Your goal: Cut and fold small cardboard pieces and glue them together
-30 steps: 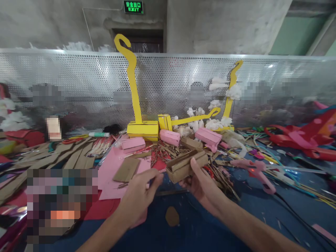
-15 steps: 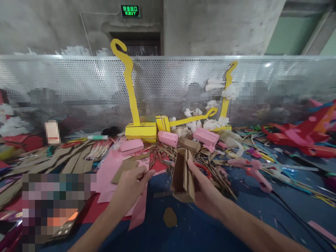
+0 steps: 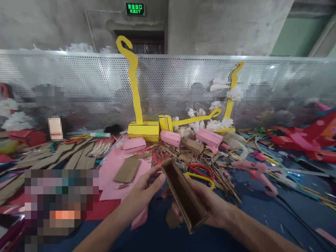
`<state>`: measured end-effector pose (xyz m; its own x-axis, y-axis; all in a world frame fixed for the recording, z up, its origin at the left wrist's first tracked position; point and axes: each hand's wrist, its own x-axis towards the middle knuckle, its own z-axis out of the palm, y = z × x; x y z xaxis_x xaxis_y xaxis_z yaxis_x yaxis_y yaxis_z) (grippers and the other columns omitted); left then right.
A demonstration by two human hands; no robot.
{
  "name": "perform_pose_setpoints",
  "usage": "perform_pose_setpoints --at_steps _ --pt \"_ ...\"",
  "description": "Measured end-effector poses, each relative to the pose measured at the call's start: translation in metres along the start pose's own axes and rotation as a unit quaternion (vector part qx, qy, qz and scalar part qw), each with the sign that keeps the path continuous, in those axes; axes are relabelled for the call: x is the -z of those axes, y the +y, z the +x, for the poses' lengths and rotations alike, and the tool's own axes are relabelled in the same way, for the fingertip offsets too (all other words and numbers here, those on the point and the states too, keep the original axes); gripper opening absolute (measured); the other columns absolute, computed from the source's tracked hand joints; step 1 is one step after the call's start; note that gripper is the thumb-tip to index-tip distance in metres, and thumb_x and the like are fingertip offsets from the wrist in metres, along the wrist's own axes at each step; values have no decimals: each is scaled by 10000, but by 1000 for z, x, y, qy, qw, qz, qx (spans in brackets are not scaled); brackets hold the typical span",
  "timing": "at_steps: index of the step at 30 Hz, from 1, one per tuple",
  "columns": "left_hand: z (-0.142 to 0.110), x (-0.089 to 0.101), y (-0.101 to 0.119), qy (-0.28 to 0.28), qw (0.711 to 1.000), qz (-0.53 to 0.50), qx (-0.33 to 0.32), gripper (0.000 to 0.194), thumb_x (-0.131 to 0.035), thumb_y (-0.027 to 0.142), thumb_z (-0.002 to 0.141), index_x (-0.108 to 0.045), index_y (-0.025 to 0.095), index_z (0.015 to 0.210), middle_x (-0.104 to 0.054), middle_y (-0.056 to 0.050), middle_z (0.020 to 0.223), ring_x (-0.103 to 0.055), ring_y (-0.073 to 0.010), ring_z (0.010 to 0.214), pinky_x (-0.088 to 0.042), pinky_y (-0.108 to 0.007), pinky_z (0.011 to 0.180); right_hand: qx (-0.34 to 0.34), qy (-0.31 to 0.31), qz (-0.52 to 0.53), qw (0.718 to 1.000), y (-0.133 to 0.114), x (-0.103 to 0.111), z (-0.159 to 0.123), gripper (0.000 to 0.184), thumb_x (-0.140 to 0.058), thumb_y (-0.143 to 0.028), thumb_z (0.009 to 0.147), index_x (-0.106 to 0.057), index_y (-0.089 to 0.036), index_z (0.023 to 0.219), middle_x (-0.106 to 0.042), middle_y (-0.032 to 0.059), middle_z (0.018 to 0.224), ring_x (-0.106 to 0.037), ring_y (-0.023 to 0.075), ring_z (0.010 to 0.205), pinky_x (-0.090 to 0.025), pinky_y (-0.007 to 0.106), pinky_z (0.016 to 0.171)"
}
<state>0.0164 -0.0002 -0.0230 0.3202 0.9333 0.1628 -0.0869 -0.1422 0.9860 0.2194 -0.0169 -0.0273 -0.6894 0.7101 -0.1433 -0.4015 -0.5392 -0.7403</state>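
A long, narrow, open cardboard box (image 3: 185,196) is held between my hands over the table, tilted, with its hollow side facing up. My right hand (image 3: 210,199) wraps it from the right and beneath, with fingertips showing at its left side. My left hand (image 3: 147,187) has its thumb and fingers closed at the box's upper left edge. Below the box, a small cardboard piece (image 3: 172,217) lies on the blue tabletop, partly hidden. Just beyond are scissors with red handles (image 3: 203,169) and a yellow-handled tool (image 3: 202,178).
A pink glue gun (image 3: 258,171) with a black cord lies at right. Behind stand yellow hooked paper shapes (image 3: 135,91) on yellow boxes, with pink paper boxes (image 3: 133,144) and cardboard scraps. Pink paper (image 3: 110,183) spreads at left. A perforated metal panel (image 3: 168,80) borders the back.
The cardboard box has turned so its hollow faces up and has come nearer. My left hand has moved right onto its edge. The view has shifted slightly left.
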Motion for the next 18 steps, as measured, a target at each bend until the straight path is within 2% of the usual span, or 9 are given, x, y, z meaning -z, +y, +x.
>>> perform_pose_setpoints --at_steps 2,4,6,8,10,14,16,18 --pt "-2 -4 0 -1 998 -59 13 438 -664 411 903 -641 235 1303 -693 -79 1236 -617 -242 1137 -526 -313 934 1 -12 -25 1000 0 -4 -1 482 -506 -522 994 -682 -104 1157 -768 123 870 -724 180 750 -542 282 737" --pt "-3 -7 0 -11 993 -111 42 446 -661 400 906 -619 240 1320 -708 -72 1092 -652 -195 922 -560 -252 726 -6 -1 -26 1000 0 -6 -2 476 -505 -531 989 -686 -123 1155 -771 120 882 -737 206 818 -541 310 794" --pt "-4 -10 2 -30 987 -142 70 460 -653 399 914 -587 249 1343 -677 -41 929 -588 -134 695 -480 -187 514 -19 8 -17 1000 1 -7 -3 582 -442 -629 981 -699 -126 1126 -769 126 913 -737 227 866 -533 340 842" --pt "-4 -11 3 -37 984 -151 89 441 -659 385 914 -587 243 1326 -624 -8 825 -494 -90 581 -393 -154 438 -47 -7 -22 999 1 -7 -5 748 -331 -739 955 -711 -111 1099 -764 149 949 -734 236 884 -529 355 859" --pt "-5 -12 4 -38 982 -152 107 397 -664 377 912 -616 217 1273 -586 10 760 -452 -71 542 -363 -144 432 -68 -21 -41 997 0 -7 -6 826 -279 -773 942 -720 -89 1089 -758 167 980 -730 225 881 -529 337 850" --pt "-6 -13 5 -61 971 -188 137 367 -648 408 909 -641 195 1207 -600 -4 750 -512 -100 548 -336 -167 397 -69 -38 -77 994 4 -4 -6 773 -344 -765 935 -714 -109 1112 -750 153 1029 -737 222 893 -537 303 803" --pt "-6 -13 6 -71 962 -220 145 336 -613 409 920 -659 177 1158 -641 -25 767 -586 -140 597 -418 -202 445 -55 -25 -98 993 7 -1 -5 714 -413 -762 915 -711 -139 1097 -756 126 992 -738 215 866 -546 290 762" --pt "-6 -13 7 -72 951 -250 169 322 -556 411 943 -679 153 1092 -691 -51 792 -657 -184 677 -525 -264 594 -34 1 -125 992 11 1 -2 686 -450 -757 902 -719 -140 1035 -757 105 914 -729 183 792 -551 262 708"
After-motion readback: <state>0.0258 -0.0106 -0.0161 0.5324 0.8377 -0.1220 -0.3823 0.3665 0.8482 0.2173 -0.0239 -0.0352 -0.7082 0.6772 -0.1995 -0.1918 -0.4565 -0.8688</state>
